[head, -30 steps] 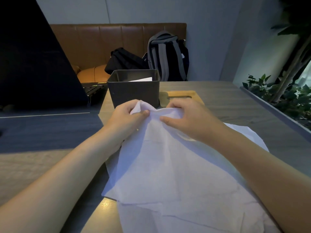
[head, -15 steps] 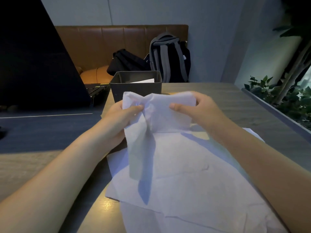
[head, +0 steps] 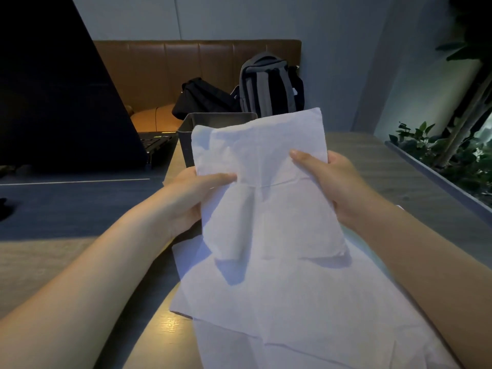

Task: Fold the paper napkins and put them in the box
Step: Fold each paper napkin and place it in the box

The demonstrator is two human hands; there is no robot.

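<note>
A white paper napkin (head: 266, 187) hangs in the air in front of me, lifted off the table. My left hand (head: 191, 193) pinches its left edge, thumb on the front. On the other side my right hand (head: 327, 179) grips the right edge, thumb laid across the front. The napkin's upper part covers most of the dark grey box (head: 186, 139), which stands on the table just behind it; the box's inside is hidden. Several more loose napkins (head: 306, 315) lie flat in a pile on the wooden table (head: 378, 166) beneath my hands.
An open black laptop (head: 66, 102) stands at the left, its keyboard next to the box. Behind the table, a brown bench holds a grey backpack (head: 269, 83) and a black bag (head: 202, 98). A planter with green leaves (head: 439, 155) lines the right edge.
Both hands have lifted one napkin off the pile and raised it up in front of the box, spreading it from a bunched state into a hanging sheet.
</note>
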